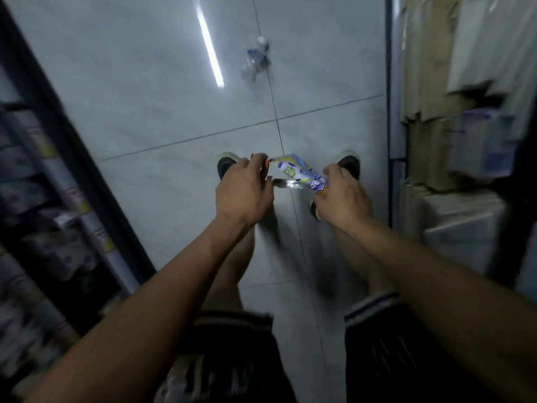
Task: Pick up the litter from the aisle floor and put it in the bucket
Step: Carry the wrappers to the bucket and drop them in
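Hands grip wrapper | bottle on floor ahead | shelves flank aisle

One view only, head-worn: looks steeply down the person's front onto the tiled aisle floor, facing along the aisle. Forearms and legs close below; shelving and stacked cartons crowd either edge.
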### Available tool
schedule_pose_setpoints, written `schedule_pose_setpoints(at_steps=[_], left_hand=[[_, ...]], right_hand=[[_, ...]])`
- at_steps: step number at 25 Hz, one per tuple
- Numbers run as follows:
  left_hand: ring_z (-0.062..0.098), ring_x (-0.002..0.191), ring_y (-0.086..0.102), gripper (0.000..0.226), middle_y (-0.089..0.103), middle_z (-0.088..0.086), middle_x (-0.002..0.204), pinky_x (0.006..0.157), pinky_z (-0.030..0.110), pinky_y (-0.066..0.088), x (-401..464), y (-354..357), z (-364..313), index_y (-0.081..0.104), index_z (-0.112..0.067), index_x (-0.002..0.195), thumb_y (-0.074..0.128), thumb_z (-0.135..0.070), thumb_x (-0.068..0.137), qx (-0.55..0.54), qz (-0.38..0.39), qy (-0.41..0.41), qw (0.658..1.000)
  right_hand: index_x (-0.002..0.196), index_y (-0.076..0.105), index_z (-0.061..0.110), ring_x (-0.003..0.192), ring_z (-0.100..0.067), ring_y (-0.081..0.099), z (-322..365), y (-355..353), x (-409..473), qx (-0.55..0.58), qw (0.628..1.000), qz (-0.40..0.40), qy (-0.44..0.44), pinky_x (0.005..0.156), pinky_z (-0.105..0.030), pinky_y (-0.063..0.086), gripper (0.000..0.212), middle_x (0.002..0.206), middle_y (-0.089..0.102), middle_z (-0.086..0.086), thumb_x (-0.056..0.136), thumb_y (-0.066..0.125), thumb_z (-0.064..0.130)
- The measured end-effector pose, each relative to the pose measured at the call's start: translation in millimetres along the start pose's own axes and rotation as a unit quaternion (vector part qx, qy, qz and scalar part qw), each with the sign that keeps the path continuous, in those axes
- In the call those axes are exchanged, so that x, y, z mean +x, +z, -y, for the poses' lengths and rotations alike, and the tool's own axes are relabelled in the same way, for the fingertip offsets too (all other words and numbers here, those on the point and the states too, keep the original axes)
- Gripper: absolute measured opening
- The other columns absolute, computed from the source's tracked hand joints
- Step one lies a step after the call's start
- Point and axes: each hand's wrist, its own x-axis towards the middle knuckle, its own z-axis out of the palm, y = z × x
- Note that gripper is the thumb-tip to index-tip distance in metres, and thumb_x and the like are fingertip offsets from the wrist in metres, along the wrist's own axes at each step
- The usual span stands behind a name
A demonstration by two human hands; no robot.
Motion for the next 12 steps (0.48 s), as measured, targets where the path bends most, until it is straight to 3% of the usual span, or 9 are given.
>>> schedule_pose_setpoints(at_steps=[4,8,12], left_hand=[[0.031,0.099,0.06,0.041,0.062,0.004,0.105,0.065,0.032,0.04,-97,-118,-24,0.058,-0.03,0.123,0.055,-0.029,0.082,0.041,-0.02,0.011,0.999],[0.031,0.105,0.059,0.044,0.063,0.004,0.108,0.074,0.039,0.05,-174,-216,-58,0.056,-0.032,0.13,0.054,-0.034,0.086,0.048,-0.067,0.041,0.996],[0.029,0.105,0.059,0.049,0.063,0.003,0.11,0.079,0.041,0.053,-233,-279,-77,0.052,-0.031,0.135,0.054,-0.035,0.086,0.056,-0.086,0.06,0.993]], right_hand=[[0.131,0.053,0.019,0.113,-0.037,0.06,37,-95,-107,0.006,0.999,0.004,-0.054,0.083,-0.043,0.051,0.049,0.127,0.059,-0.01,0.086,0.069,0.031],[0.123,0.054,0.022,0.109,-0.036,0.061,66,-178,-207,-0.011,0.992,-0.023,-0.121,0.085,-0.045,0.053,0.043,0.12,0.059,-0.007,0.084,0.067,0.033],[0.13,0.054,0.021,0.108,-0.032,0.06,81,-230,-289,-0.032,0.986,-0.085,-0.139,0.08,-0.04,0.048,0.046,0.121,0.059,-0.006,0.087,0.068,0.033]])
